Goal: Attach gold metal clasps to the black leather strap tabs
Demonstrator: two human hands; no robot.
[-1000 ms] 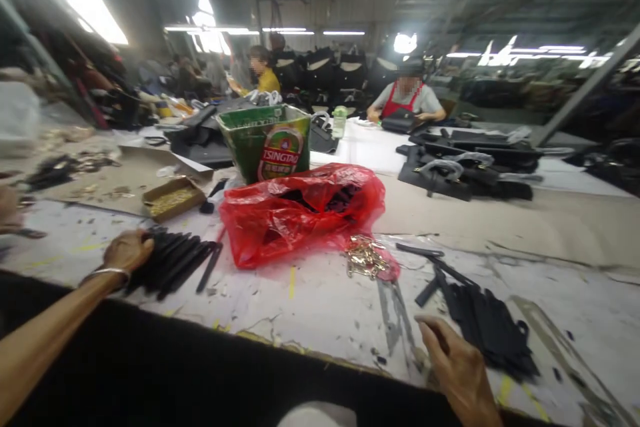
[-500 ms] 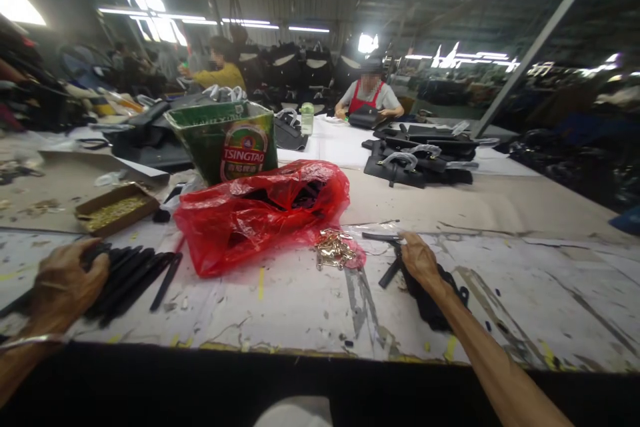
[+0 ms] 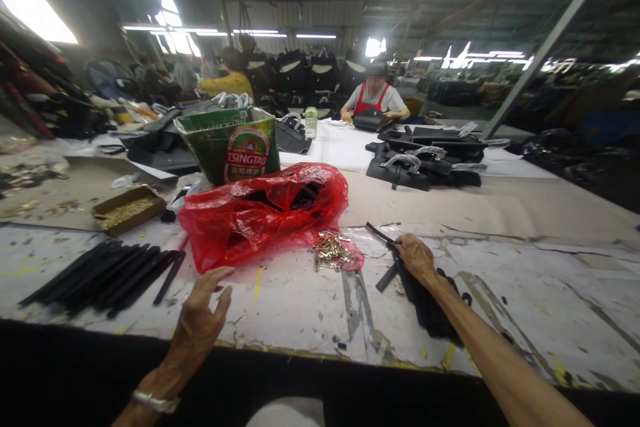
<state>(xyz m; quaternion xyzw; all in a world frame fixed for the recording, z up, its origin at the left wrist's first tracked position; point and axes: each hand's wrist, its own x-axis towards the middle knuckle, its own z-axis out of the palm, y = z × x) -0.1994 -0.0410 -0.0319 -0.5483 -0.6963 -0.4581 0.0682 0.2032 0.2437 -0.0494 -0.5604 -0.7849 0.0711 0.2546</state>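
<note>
The person's left hand (image 3: 200, 320) is hovering just above the work table (image 3: 525, 293), its fingers (image 3: 207, 290) spread wide and holding nothing. It is positioned near the red plastic bag (image 3: 260, 213), with a row of black strips (image 3: 100, 277) lying farther left. The right hand (image 3: 416, 259) is gripping a black strap (image 3: 383, 237) with its fingers closed narrowly, while resting on a stack of black bag panels (image 3: 430, 303). Loose brass fittings (image 3: 333, 250) are lying between the bag and the strap. A green Tsingtao carton (image 3: 227, 147) is standing beyond the bag, and a co-worker in a red apron (image 3: 375, 97) is handling a black handbag (image 3: 370, 120) farther along the table.
</note>
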